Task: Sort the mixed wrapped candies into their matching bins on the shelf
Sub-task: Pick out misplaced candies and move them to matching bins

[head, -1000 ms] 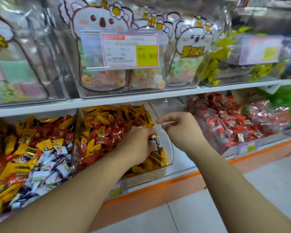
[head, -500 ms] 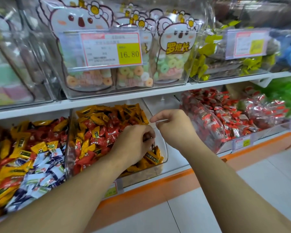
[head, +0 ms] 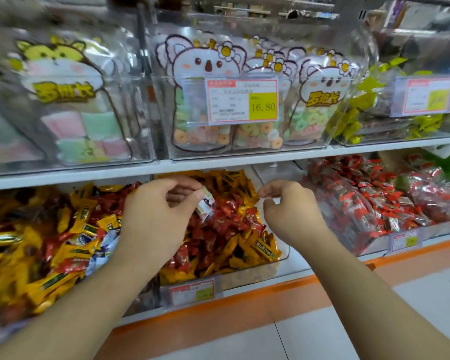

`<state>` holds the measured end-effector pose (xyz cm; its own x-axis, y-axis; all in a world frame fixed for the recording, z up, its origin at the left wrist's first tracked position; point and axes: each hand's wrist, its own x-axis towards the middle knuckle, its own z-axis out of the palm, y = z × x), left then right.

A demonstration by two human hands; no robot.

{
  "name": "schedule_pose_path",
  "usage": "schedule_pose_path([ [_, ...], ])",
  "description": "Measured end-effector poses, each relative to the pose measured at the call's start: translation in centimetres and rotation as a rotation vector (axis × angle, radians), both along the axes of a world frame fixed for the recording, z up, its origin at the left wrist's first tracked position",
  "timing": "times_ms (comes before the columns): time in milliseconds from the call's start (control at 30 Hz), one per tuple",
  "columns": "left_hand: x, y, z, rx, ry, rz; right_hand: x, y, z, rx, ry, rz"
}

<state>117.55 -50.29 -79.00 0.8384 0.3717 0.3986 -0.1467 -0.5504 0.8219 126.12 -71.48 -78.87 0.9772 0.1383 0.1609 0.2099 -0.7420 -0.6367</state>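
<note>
My left hand hovers over the middle clear bin on the lower shelf and pinches a small white-and-blue wrapped candy between thumb and fingers. That bin holds mixed red and yellow wrapped candies. My right hand is just right of it, over the bin's right edge, with fingers curled; a thin pale sliver shows at its fingertips, too small to identify. The left bin holds yellow, red and white-blue candies mixed together.
A bin of red-wrapped candies sits to the right on the lower shelf. The upper shelf carries clear bins of bagged ring gummies, marshmallows and yellow-wrapped sweets. Price tags hang on bin fronts. Tiled floor lies below.
My left hand has lifted out of the middle bin with the white-and-blue candy now showing between its fingers. The view has shifted, and my right hand has stayed close by.
</note>
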Motion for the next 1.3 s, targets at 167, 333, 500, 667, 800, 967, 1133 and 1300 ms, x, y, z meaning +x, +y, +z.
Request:
schedule_pose_path([
  [167,-5.2,7.8,-0.5,0.023,0.060,0.194,-1.4,2.3,0.0,-0.144,-0.100,0.072],
  [333,-7.2,10.3,-2.3,0.332,0.324,0.171,-1.6,5.3,-0.8,-0.200,-0.067,0.172],
  [500,-6.4,8.1,-2.3,0.490,0.417,-0.218,0.7,9.1,-1.6,-0.258,-0.106,0.302],
  [667,-6.0,8.0,-3.8,0.564,0.471,-0.265,3.8,12.8,-3.4,-0.363,0.001,0.482],
  [800,-5.8,8.0,-4.2,0.559,0.421,-0.240,3.3,12.9,-4.3,-0.403,0.036,0.502],
  [967,-5.8,7.7,-4.6,0.528,0.391,-0.238,0.8,11.1,-3.7,-0.421,0.089,0.585],
  [1133,-6.1,7.4,-4.4,0.529,0.392,-0.237,-0.5,10.3,-3.2,-0.370,0.164,0.614],
  [1300,-6.1,7.3,-4.2,0.529,0.398,-0.235,0.1,10.3,-1.9,-0.190,0.013,0.470],
])
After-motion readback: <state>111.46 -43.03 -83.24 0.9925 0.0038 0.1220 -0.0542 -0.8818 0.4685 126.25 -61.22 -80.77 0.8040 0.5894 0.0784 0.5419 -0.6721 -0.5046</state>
